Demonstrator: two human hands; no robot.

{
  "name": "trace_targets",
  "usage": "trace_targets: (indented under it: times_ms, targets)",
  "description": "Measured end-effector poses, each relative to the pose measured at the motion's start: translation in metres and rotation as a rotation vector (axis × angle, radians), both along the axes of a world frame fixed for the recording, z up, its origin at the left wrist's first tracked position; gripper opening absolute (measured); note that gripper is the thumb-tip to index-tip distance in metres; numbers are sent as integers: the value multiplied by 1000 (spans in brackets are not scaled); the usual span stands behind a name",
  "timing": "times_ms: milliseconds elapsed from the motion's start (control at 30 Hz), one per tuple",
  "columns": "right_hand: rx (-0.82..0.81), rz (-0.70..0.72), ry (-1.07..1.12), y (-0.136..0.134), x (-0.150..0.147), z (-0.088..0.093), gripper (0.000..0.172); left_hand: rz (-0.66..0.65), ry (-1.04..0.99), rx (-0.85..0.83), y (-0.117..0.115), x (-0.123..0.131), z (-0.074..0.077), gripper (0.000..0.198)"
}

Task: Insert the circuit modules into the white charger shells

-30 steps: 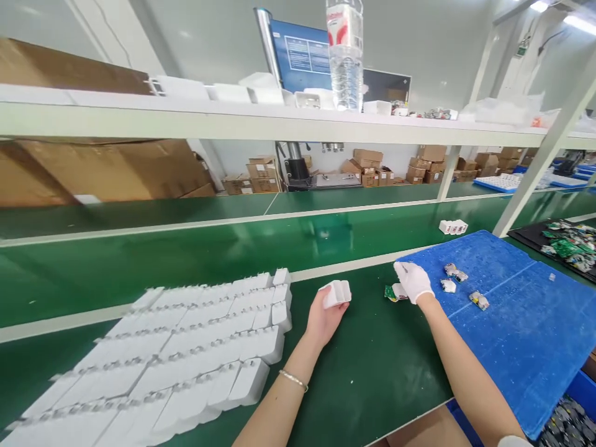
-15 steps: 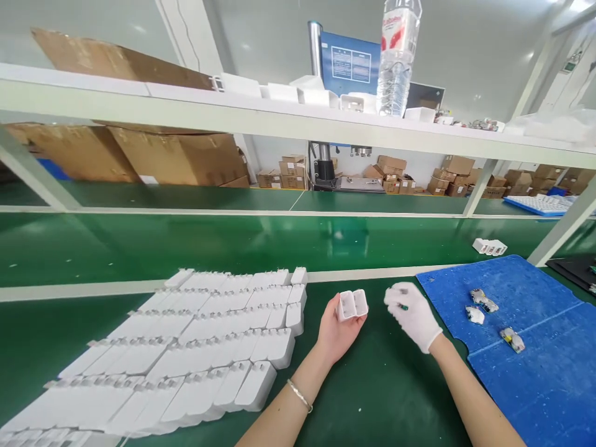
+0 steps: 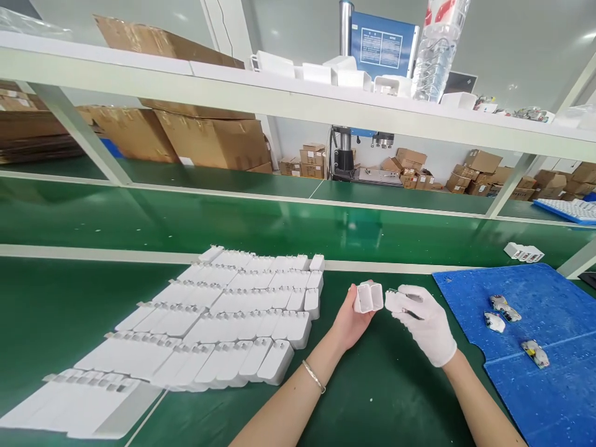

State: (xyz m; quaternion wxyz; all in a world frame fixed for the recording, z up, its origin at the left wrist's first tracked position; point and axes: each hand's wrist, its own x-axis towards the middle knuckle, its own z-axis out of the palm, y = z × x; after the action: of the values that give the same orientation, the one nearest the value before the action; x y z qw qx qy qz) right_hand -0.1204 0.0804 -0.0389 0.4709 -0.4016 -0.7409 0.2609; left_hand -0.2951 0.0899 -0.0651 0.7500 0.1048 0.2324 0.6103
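My left hand [image 3: 349,326], bare and with a bracelet at the wrist, is closed around two white plastic casings [image 3: 368,299] held side by side. Their open ends face me, and the hollow insides show. Just to the right, my right hand [image 3: 431,329] wears a white glove. Its thumb and fingers pinch a small circuit board [image 3: 395,292], mostly hidden by the glove. Board and casings are close together, with a narrow gap between them. On the blue mat [image 3: 516,397] to the right lie several small electronic assemblies [image 3: 535,354].
Rows of white casings [image 3: 223,335] cover the green bench at left. A short row of white casings [image 3: 524,252] stands beyond the mat. Overhead runs a shelf [image 3: 288,102] carrying a plastic bottle [image 3: 435,62] and more casings; its posts meet the bench behind. Cardboard boxes [image 3: 209,139] stand farther back.
My view has turned left and tilted down. My right hand has come closer to the casings in my left hand, bringing the circuit board near their open ends.
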Motion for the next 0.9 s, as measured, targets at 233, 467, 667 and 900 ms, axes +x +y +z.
trace_targets:
  times_ms: [233, 467, 667, 900]
  targets:
    - [450, -47, -158, -10, -14, -2, 38, -73, 64, 87, -1, -2, -9, 45]
    - [572, -53, -296, -5, -15, 3, 27, -114, 98, 144, -1, -3, -12, 53]
    - [613, -27, -233, -4, -16, 3, 33, -135, 118, 175, -1, -3, -9, 52]
    - [541, -9, -224, 2, -15, -5, 35, -161, 130, 205, -2, -2, -5, 51]
